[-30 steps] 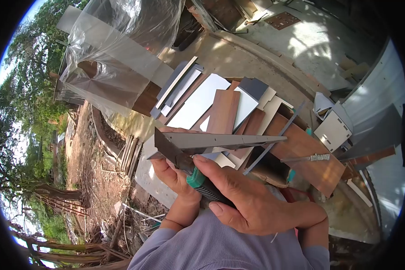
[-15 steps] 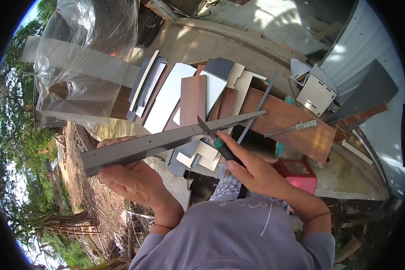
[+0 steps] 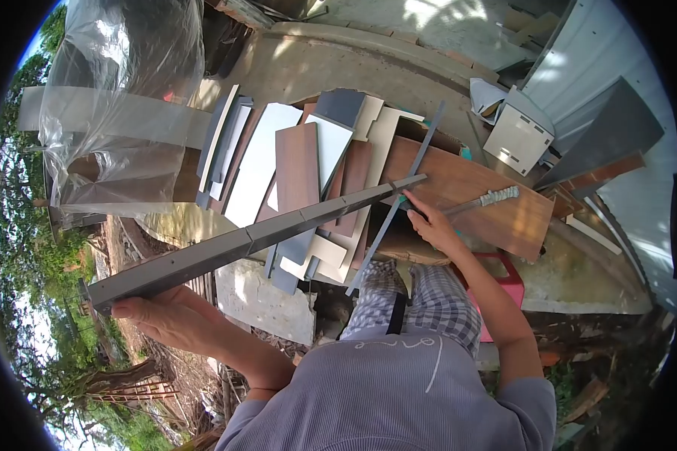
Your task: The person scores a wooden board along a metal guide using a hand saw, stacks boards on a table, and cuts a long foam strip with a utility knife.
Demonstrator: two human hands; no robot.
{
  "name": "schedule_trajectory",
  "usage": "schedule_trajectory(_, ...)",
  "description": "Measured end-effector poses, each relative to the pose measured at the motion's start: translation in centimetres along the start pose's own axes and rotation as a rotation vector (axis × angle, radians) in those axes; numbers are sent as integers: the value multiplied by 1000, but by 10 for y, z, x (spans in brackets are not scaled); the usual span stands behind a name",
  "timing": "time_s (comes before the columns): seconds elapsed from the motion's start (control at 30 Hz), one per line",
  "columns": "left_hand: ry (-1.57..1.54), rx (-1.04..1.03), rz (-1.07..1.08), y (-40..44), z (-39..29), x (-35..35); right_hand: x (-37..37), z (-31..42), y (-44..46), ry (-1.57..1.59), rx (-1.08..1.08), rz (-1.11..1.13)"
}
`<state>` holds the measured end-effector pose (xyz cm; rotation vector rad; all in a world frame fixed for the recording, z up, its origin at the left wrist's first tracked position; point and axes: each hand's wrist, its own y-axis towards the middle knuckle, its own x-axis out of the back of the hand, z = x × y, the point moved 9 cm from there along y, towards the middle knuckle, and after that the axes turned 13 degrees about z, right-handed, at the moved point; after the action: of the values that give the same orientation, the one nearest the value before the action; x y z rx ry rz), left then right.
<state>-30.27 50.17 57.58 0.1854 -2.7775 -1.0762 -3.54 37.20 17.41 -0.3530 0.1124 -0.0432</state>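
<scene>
A long grey board (image 3: 256,234) slants across the view, its near end at the left and its far end over the brown panel. My left hand (image 3: 169,319) grips the near end from below. Near the far end, my right hand (image 3: 432,225) is closed round the green-and-black handle of a knife (image 3: 405,201), of which only a little green shows; its blade is hidden behind the board. Below the far end of the board runs a thin grey strip (image 3: 390,218).
White, brown and grey board pieces (image 3: 262,161) lie piled ahead. A large brown panel (image 3: 504,214) bears a rod with a wrapped handle (image 3: 498,197). A red stool (image 3: 504,286) stands at right, plastic sheeting (image 3: 120,98) hangs at left, and a cream box (image 3: 519,131) sits farther right.
My left hand has moved left and down with the board's near end. My right hand and the knife have moved away along the board to its far end. The view has shifted too.
</scene>
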Motion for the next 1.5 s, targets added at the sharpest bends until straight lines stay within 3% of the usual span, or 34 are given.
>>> schedule_trajectory(0.07,2,-24,17,4,2,1,18,-47,18,44,25,-32)
schedule_trajectory(0.23,-108,-35,172,14,10,1,57,-138,44,189,-167,-80)
schedule_trajectory(0.4,-79,-9,185,17,14,4,77,-201,56,265,-286,-164)
schedule_trajectory(0.53,-114,-16,151,19,19,8,89,-238,61,-78,-262,-198)
schedule_trajectory(0.6,-108,-4,206,21,24,11,87,-228,47,-300,-185,-326)
schedule_trajectory(0.63,-97,10,262,21,26,9,84,-219,34,-304,-183,-329)
schedule_trajectory(0.7,-138,66,236,15,25,-1,55,-189,-8,228,-481,-184)
schedule_trajectory(0.73,-173,123,215,12,26,-8,48,-207,-17,219,-478,-187)
schedule_trajectory(0.8,-353,157,219,10,30,-6,59,-250,-31,-91,-225,-332)
schedule_trajectory(0.87,-651,225,279,10,49,8,56,-264,-61,-122,-268,-376)
schedule_trajectory(0.9,-606,278,75,6,57,18,54,-258,-73,-143,-314,-418)
schedule_trajectory(0.93,-610,276,64,5,62,19,52,-248,-82,-155,-311,-417)
schedule_trajectory(1.0,-456,205,-19,4,66,34,34,-194,-105,292,-302,-378)
schedule_trajectory(1.13,-485,144,-41,-4,46,23,20,-126,-109,332,-256,-382)
schedule_trajectory(1.2,-601,138,90,-7,50,23,6,-56,-99,286,-161,-393)
schedule_trajectory(1.33,-314,148,156,-15,11,18,-43,111,-83,-13,92,-221)
schedule_trajectory(1.37,-394,95,182,-15,6,17,-56,140,-81,-13,112,-199)
schedule_trajectory(1.43,-341,78,179,-20,-1,21,-96,234,-97,-593,555,-188)
schedule_trajectory(1.5,-316,126,210,-29,-1,30,-126,287,-106,-592,656,-103)
